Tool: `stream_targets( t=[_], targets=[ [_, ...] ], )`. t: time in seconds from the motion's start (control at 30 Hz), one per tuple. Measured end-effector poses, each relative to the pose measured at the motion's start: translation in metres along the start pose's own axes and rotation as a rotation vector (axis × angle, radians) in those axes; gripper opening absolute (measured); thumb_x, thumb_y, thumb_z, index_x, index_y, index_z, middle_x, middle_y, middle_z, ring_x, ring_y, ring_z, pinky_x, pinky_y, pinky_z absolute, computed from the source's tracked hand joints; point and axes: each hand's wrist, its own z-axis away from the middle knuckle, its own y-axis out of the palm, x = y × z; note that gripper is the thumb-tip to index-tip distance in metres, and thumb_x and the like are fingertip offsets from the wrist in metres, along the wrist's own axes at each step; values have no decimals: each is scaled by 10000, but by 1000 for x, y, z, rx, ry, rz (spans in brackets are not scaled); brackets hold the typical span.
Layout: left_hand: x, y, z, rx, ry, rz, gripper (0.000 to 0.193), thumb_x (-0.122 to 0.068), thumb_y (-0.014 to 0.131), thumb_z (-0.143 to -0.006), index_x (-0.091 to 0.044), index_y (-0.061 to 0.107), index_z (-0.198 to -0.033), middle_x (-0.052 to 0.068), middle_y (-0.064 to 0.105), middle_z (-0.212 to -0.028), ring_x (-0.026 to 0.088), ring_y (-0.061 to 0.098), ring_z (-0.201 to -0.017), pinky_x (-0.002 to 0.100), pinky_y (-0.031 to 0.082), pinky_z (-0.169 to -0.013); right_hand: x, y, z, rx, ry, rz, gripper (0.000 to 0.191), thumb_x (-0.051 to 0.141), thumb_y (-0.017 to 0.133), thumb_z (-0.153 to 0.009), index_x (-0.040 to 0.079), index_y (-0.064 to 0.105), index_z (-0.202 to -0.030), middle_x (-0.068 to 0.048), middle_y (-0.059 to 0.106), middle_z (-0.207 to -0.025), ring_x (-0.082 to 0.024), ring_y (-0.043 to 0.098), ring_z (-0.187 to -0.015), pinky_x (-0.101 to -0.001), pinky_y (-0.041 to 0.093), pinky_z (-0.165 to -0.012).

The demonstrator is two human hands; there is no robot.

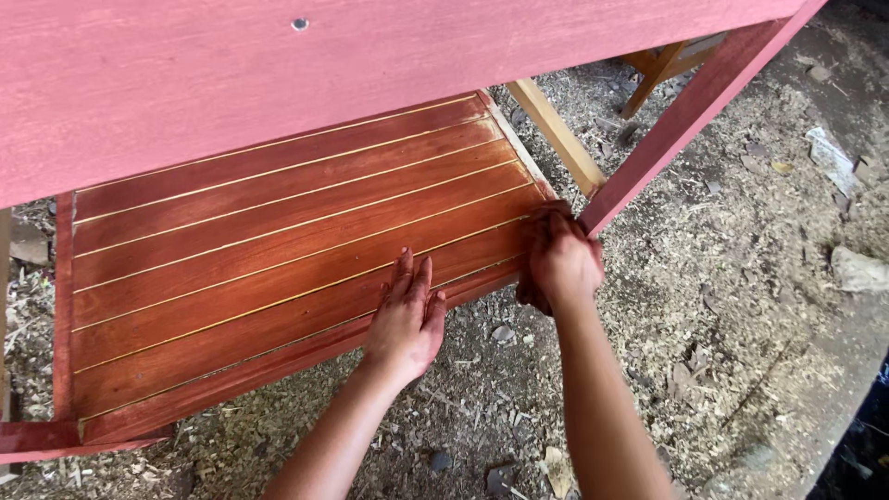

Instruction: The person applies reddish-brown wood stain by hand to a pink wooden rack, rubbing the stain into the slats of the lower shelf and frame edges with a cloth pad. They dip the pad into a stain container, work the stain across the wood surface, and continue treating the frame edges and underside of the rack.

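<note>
Here, the left hand [405, 319] lay open and flat on the front edge of a red-stained slatted shelf [278, 250], steadying it. The right hand [562, 262] was closed around a dark rag [532, 294], pressed against the shelf's corner where the slanting red leg [685, 116] met it. Sawdust-strewn ground [741, 306] lay beneath both wrists. Rubbing well here likely meant following the grain and working stain fully into the joint.

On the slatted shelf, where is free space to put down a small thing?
Free: the slatted shelf between its left rail and the left hand, under the red top board. Crowded: the right corner, where the right hand presses a cloth against the leg.
</note>
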Motion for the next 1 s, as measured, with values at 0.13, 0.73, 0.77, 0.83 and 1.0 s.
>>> stream_targets(
  t=[0.13, 0.73, 0.77, 0.83, 1.0],
  targets=[
    [-19, 4, -5, -5, 19, 47, 663, -418, 306, -1066, -55, 172, -1605, 196, 36, -1694, 343, 57, -1567, 456, 73, -1247, 0, -25, -15, 233, -83, 312, 596, 395, 552, -983, 99, 434, -1487, -147, 605, -1325, -429, 602, -1110, -557, 579, -828],
    [-174, -78, 16, 104, 306, 160, 691, -334, 429, -1027, 46, 238, -1571, 313, 238, -1620, 451, 198, -1525, 519, 163, -1232, 10, -197, 60, 257, 296, -216, 408, 549, 570, -933, 403, 691, -1294, -132, 720, -1186, -368, 696, -1077, -498, 565, -931],
    [-191, -95, 19, 120, 326, 166, 694, -304, 429, -1018, 39, 227, -1586, 320, 232, -1620, 464, 194, -1516, 522, 162, -1231, 18, -218, 66, 208, 303, -297, 401, 519, 555, -926, 393, 712, -1273, -127, 734, -1182, -367, 705, -1080, -491, 570, -937],
    [-225, -128, 28, 151, 337, 197, 704, -267, 433, -995, 19, 220, -1601, 318, 232, -1623, 462, 205, -1514, 520, 179, -1232, 32, -267, 79, 112, 306, -442, 399, 458, 528, -912, 374, 755, -1229, -115, 762, -1175, -364, 721, -1086, -475, 581, -948],
    [-298, -224, 35, 207, 320, 189, 712, -243, 453, -964, 2, 205, -1586, 259, 218, -1662, 426, 210, -1535, 527, 194, -1219, 50, -395, 95, 98, 590, -426, 452, 450, 639, -863, 316, 702, -1290, -171, 708, -1222, -390, 670, -1144, -473, 537, -995]
  ],
)
